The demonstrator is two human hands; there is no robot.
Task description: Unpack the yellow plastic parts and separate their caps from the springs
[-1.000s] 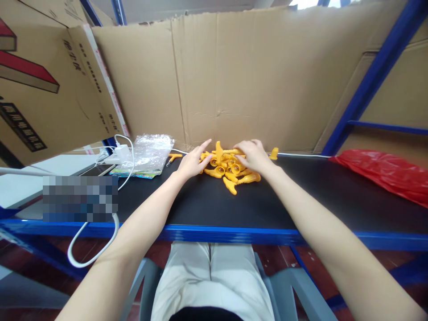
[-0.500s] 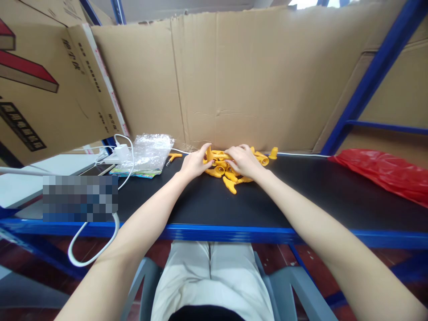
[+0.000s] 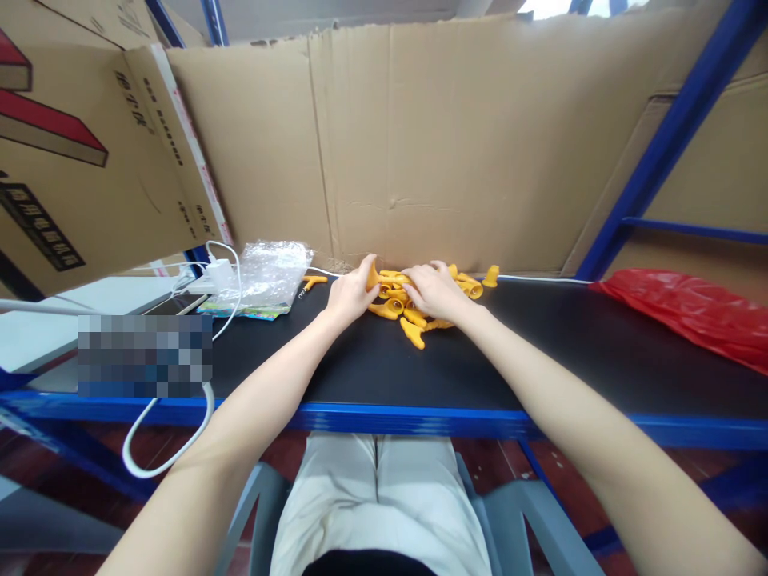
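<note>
My left hand [image 3: 353,294] is closed on a yellow plastic handle [image 3: 373,276], held upright between thumb and fingers at the left side of a pile of yellow parts [image 3: 393,307]. From the right, my right hand [image 3: 437,288] curls over the pile, its fingertips on a yellow piece that they mostly hide. Both hands are close together. Several parts in the pile are curved handles, and some show round hollow ends. One curved yellow piece [image 3: 413,333] lies at the front. A T-handled corkscrew [image 3: 310,283] with a metal spiral rests to the left of my left hand.
A yellow cup-shaped cap [image 3: 490,276] stands right of the pile. Clear plastic bags [image 3: 267,272] and a white charger with cables [image 3: 221,274] are at the left. A red plastic bag [image 3: 684,312] lies at the right. Cardboard [image 3: 468,144] walls off the back of the black tabletop [image 3: 552,352].
The yellow handle in my left hand has tilted or shifted slightly. My right hand has barely moved over the pile, and the rest stays in place.
</note>
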